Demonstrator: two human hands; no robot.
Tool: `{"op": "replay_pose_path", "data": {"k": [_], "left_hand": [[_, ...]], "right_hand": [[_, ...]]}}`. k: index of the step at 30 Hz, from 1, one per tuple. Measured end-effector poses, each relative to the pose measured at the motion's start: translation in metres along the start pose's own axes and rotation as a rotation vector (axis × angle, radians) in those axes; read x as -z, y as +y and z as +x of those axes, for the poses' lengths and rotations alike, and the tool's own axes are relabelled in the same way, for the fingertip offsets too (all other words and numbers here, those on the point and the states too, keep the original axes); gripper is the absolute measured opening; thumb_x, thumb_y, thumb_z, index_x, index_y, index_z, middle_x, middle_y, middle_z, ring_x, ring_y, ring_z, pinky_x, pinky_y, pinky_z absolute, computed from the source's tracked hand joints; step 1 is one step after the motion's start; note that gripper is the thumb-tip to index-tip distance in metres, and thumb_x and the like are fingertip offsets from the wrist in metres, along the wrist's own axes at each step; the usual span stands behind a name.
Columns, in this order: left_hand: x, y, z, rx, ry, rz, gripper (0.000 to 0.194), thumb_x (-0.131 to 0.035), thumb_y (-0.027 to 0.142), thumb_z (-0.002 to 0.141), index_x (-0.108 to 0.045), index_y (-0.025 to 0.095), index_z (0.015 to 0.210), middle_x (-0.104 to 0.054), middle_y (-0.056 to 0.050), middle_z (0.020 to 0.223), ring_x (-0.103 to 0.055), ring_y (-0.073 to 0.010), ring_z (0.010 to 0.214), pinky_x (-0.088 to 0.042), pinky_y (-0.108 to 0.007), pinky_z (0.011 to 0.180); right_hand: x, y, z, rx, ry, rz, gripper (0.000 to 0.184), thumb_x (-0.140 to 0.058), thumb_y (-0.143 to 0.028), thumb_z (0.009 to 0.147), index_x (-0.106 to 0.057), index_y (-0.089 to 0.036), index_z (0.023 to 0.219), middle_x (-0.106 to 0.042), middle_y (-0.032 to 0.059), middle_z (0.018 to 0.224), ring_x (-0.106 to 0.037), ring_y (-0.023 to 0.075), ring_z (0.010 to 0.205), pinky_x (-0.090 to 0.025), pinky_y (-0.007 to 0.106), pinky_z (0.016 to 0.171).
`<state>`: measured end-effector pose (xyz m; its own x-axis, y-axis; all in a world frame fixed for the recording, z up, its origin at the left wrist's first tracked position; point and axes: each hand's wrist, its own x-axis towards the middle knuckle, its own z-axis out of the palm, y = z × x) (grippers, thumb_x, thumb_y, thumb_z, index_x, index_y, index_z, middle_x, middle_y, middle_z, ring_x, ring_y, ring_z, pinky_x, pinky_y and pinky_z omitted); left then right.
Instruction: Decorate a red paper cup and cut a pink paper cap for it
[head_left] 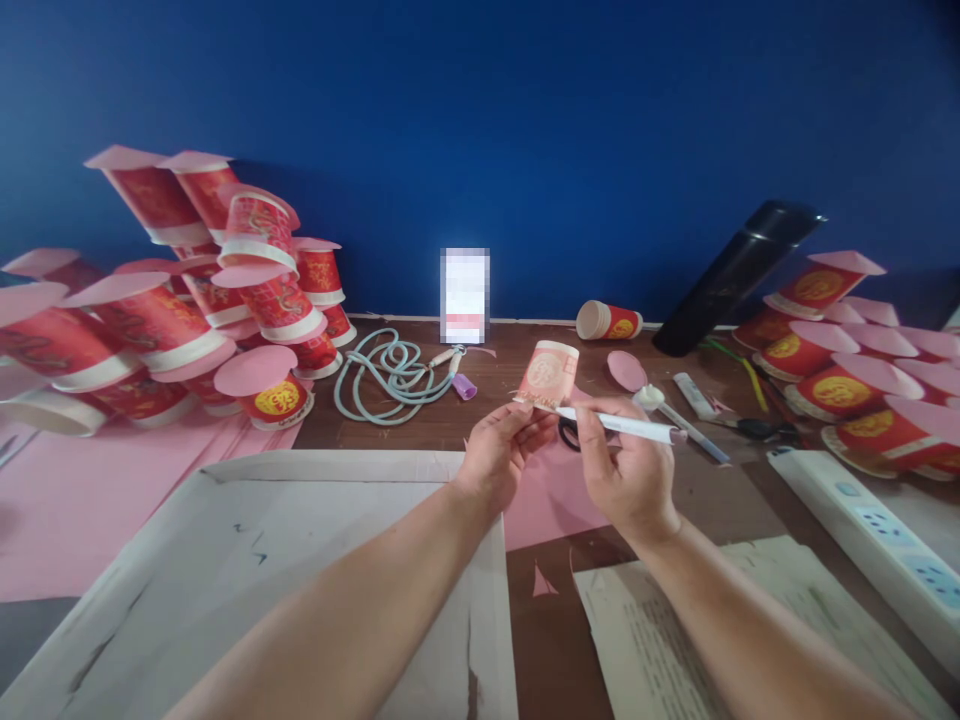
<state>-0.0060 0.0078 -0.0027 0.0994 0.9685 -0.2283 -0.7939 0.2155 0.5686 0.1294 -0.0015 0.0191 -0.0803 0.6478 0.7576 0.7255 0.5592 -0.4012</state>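
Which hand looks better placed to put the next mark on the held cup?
Probably the right hand: it grips the white pen, its tip at the cup's lower edge, while the left hand holds the cup.

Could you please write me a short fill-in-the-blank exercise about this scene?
1. The left hand holds a paper cup, and the right hand holds a ____ pen.
2. The wall is ____.
3. The loose cup beside the black flask lies on its ____.
4. The paper discs on the stacked cups are ____.

Missing words: white; blue; side; pink.
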Motion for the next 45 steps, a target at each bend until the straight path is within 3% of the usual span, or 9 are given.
{"op": "replay_pose_path", "data": {"k": [22, 27, 33, 38, 45], "left_hand": [[-0.0013, 0.0003, -0.0014, -0.003, 0.011, 0.023, 0.011, -0.075, 0.02, 0.071, -0.068, 0.012, 0.076, -0.072, -0.006, 0.075, -0.069, -0.0144, 0.074, -0.051, -0.026, 0.08], [-0.0029, -0.0005, -0.002, -0.029, -0.013, 0.039, 0.013, -0.078, 0.021, 0.071, -0.069, 0.012, 0.075, -0.071, -0.005, 0.077, -0.068, -0.0123, 0.077, -0.05, -0.024, 0.081], [-0.0028, -0.0049, -0.0003, -0.055, 0.011, 0.064, 0.021, -0.081, 0.026, 0.068, -0.071, 0.012, 0.079, -0.072, -0.005, 0.079, -0.067, -0.0123, 0.077, -0.048, -0.026, 0.081], [-0.0029, -0.007, -0.0007, -0.098, 0.011, 0.088, 0.025, -0.083, 0.029, 0.067, -0.073, 0.012, 0.081, -0.072, -0.007, 0.082, -0.067, -0.0139, 0.082, -0.048, -0.028, 0.085], [-0.0008, -0.009, -0.0016, -0.142, -0.041, 0.141, 0.02, -0.079, 0.032, 0.072, -0.073, 0.015, 0.078, -0.07, -0.004, 0.081, -0.065, -0.0126, 0.078, -0.048, -0.028, 0.084]], "right_hand": [[0.0002, -0.0014, -0.0005, -0.01, 0.006, -0.003, 0.014, -0.054, -0.028, 0.092, -0.065, -0.02, 0.093, -0.071, 0.0051, 0.087, -0.069, 0.0209, 0.082, -0.053, 0.034, 0.076], [-0.0002, 0.0007, -0.0027, -0.01, 0.016, 0.073, 0.013, -0.056, -0.023, 0.091, -0.064, -0.021, 0.1, -0.07, 0.0052, 0.09, -0.068, 0.0198, 0.083, -0.054, 0.033, 0.074], [-0.0016, 0.0042, -0.0048, 0.013, 0.061, 0.154, 0.028, -0.058, -0.017, 0.089, -0.062, -0.023, 0.115, -0.07, 0.0056, 0.104, -0.069, 0.0191, 0.087, -0.055, 0.034, 0.078], [-0.003, 0.0047, -0.0049, -0.049, 0.025, 0.126, 0.028, -0.057, -0.017, 0.09, -0.061, -0.022, 0.117, -0.069, 0.0056, 0.102, -0.067, 0.0187, 0.086, -0.054, 0.034, 0.083], [-0.0077, 0.0041, -0.0034, 0.036, -0.016, 0.074, 0.031, -0.064, -0.02, 0.086, -0.056, -0.021, 0.116, -0.064, 0.0047, 0.094, -0.063, 0.0206, 0.09, -0.051, 0.037, 0.087]]}}
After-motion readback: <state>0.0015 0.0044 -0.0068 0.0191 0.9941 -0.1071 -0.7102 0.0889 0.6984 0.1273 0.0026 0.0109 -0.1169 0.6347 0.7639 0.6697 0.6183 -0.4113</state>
